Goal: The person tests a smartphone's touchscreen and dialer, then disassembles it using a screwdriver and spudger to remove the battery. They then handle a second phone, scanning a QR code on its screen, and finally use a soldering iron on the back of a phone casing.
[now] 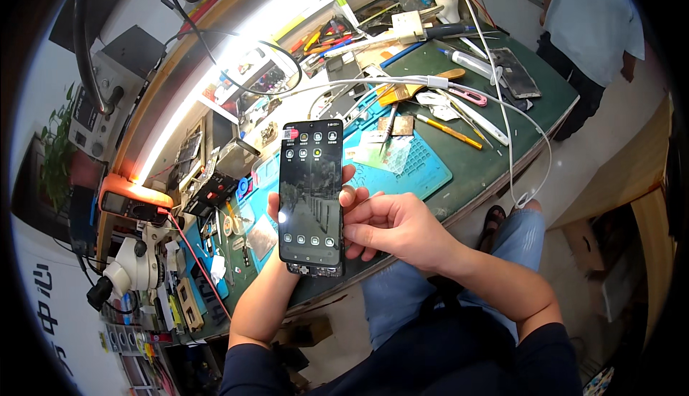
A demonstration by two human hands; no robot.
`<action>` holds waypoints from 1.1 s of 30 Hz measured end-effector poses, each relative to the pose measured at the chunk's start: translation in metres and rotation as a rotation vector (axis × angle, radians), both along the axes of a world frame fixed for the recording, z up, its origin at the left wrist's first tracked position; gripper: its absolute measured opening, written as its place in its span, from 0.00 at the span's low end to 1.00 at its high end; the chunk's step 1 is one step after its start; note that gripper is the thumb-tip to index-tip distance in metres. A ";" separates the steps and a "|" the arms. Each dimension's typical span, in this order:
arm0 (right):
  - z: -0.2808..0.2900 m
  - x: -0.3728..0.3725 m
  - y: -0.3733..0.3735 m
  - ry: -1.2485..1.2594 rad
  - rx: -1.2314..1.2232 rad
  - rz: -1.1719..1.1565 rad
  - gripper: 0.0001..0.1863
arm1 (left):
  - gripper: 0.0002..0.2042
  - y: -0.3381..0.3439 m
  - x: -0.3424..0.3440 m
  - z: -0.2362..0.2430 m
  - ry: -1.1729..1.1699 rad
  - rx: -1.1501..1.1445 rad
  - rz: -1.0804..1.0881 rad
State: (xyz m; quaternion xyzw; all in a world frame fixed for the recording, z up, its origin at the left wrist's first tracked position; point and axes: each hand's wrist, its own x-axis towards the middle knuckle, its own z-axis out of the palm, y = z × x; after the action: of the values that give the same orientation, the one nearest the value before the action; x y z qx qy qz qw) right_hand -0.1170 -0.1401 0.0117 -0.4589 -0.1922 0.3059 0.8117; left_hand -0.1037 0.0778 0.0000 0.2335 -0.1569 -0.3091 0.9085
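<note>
An unframed smartphone (310, 195) is upright over the bench's near edge, its screen lit with app icons. Its lower end is bare, with circuit parts showing below the glass. My left hand (273, 207) holds it from behind, thumb on the left side and fingertips round the right; the palm is hidden. At the phone's right edge, the bent fingers and thumb of my right hand (398, 222) come together. Whatever they pinch there, if anything, is too small to make out. Behind the phone lies a blue work mat (430, 173) with a clear plastic bag (391, 153).
Tools and parts crowd the green bench (459, 194): a yellow-handled tool (449, 132), a brush (402, 93), another phone (515, 72). A white cable (511, 145) hangs over the right edge. A multimeter (133, 199) and microscope (136, 261) stand left. A person (592, 30) stands far right.
</note>
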 end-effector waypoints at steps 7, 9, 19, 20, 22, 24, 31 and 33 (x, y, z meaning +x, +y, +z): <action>0.001 -0.001 0.002 0.022 0.016 -0.017 0.12 | 0.56 -0.003 0.000 0.001 -0.031 -0.072 -0.043; 0.002 -0.001 0.003 0.040 0.029 -0.044 0.13 | 0.55 -0.003 -0.001 0.002 -0.047 -0.031 -0.027; -0.004 -0.001 0.007 0.036 0.063 -0.064 0.14 | 0.55 -0.004 0.000 0.000 -0.088 -0.046 -0.027; -0.005 -0.001 0.007 0.027 0.069 -0.067 0.14 | 0.55 -0.004 0.000 -0.001 -0.087 -0.056 -0.035; -0.006 0.000 0.008 0.011 0.082 -0.072 0.14 | 0.55 -0.006 0.002 0.001 -0.087 -0.079 -0.049; -0.004 -0.001 0.008 0.024 0.080 -0.087 0.13 | 0.55 -0.007 0.003 0.001 -0.084 -0.082 -0.047; 0.002 -0.002 0.011 0.086 0.107 -0.107 0.13 | 0.55 -0.006 0.004 0.001 -0.063 -0.104 -0.037; 0.001 -0.001 0.010 0.065 0.111 -0.101 0.13 | 0.53 -0.005 0.003 0.003 -0.029 -0.099 -0.036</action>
State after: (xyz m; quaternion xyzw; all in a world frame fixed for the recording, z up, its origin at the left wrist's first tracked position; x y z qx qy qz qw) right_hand -0.1184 -0.1297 0.0131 -0.4120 -0.1589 0.2681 0.8563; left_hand -0.1004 0.0732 0.0027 0.1899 -0.1892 -0.3138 0.9109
